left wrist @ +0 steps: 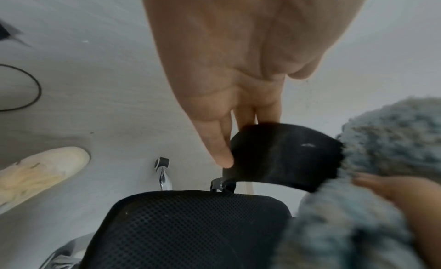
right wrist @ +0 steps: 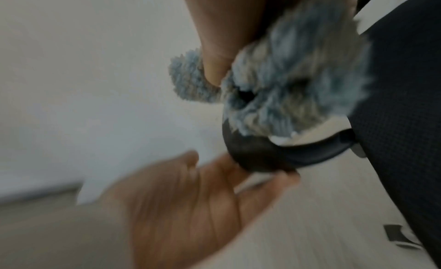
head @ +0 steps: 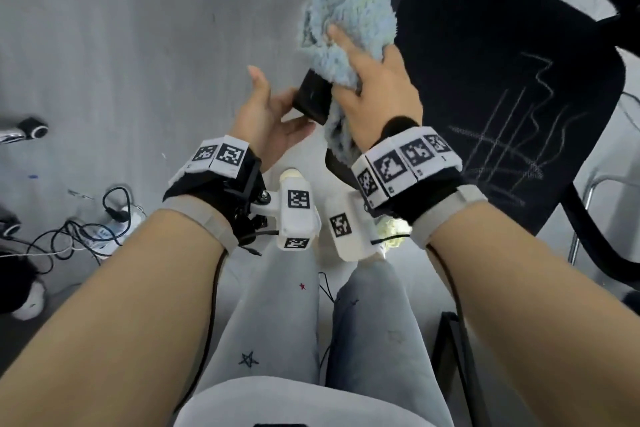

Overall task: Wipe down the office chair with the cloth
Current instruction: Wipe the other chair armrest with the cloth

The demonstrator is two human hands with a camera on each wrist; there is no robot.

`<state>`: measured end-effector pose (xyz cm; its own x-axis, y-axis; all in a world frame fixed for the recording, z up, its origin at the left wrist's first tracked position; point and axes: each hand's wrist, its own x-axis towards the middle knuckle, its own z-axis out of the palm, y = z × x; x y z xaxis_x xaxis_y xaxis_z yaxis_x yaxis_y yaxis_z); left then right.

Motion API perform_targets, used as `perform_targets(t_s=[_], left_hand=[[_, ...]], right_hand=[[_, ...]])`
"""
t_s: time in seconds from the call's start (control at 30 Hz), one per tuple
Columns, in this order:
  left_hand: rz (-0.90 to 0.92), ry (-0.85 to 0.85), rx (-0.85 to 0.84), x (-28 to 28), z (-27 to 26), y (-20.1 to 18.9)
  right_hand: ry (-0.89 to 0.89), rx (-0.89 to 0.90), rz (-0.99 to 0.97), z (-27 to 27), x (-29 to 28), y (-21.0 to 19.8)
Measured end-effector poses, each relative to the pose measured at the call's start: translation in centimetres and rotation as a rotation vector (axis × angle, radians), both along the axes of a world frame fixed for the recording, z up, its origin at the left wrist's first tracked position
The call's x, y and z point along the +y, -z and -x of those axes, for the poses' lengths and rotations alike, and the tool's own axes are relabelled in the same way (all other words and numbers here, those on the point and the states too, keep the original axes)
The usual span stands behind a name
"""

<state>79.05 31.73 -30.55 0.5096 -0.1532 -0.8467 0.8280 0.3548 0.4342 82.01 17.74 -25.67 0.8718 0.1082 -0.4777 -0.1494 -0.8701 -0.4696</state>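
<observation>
The black office chair's seat (head: 502, 45) (left wrist: 190, 226) (right wrist: 401, 122) fills the upper right. Its black armrest (head: 311, 100) (left wrist: 281, 152) (right wrist: 253, 156) sticks out toward me. A fluffy blue-grey cloth (head: 346, 17) (left wrist: 381, 133) (right wrist: 298, 80) is wrapped over the armrest. My right hand (head: 377, 90) (right wrist: 214, 46) grips the cloth round the armrest, thumb pinching the pile. My left hand (head: 277, 104) (left wrist: 226, 65) (right wrist: 190, 197) is flat, its straight fingers touching the bare end of the armrest from the side and below. The armrest under the cloth is hidden.
White chalk-like scribbles (head: 519, 135) mark the seat. Black cables and a power strip (head: 114, 218) lie on the grey floor at the left, beside a chair caster (head: 34, 125). A pale shoe (left wrist: 43, 171) stands on the floor. My grey-trousered legs (head: 277, 322) are below.
</observation>
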Motion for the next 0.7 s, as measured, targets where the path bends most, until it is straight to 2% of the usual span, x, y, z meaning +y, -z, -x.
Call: perform_targets(t_s=[0.1,0.17,0.2,0.3,0.43,0.5,0.63,0.7], left_hand=[[0.072,-0.075,-0.014,0.2,-0.3,-0.6],[0.134,-0.036,0.0,0.1,-0.1,-1.1],[0.152,-0.021,0.012,0.1,0.0,-1.2],[0.114,-0.098,-0.004,0.0,0.1,-0.7],[-0.012,-0.022,0.001,0.3,0.0,0.7],[-0.012,-0.014,0.001,0.4,0.1,1.4],[0.043,-0.102,0.024,0.6,0.3,1.7],[0.107,-0.015,0.057,0.6,0.7,0.9]], right_hand=[[-0.228,0.034,0.071,3.1,0.4,0.1],[-0.391,0.067,0.142,4.3,0.2,0.5],[-0.415,0.071,0.162,4.4,0.0,0.5],[-0.316,0.006,0.086,3.1,-0.3,0.0],[0.045,-0.028,-0.022,-0.5,-0.8,-0.2],[0.062,-0.028,-0.01,-0.4,-0.5,-0.2],[-0.262,0.032,0.05,4.0,0.3,0.2],[-0.417,0.111,0.127,6.3,-0.1,1.2]])
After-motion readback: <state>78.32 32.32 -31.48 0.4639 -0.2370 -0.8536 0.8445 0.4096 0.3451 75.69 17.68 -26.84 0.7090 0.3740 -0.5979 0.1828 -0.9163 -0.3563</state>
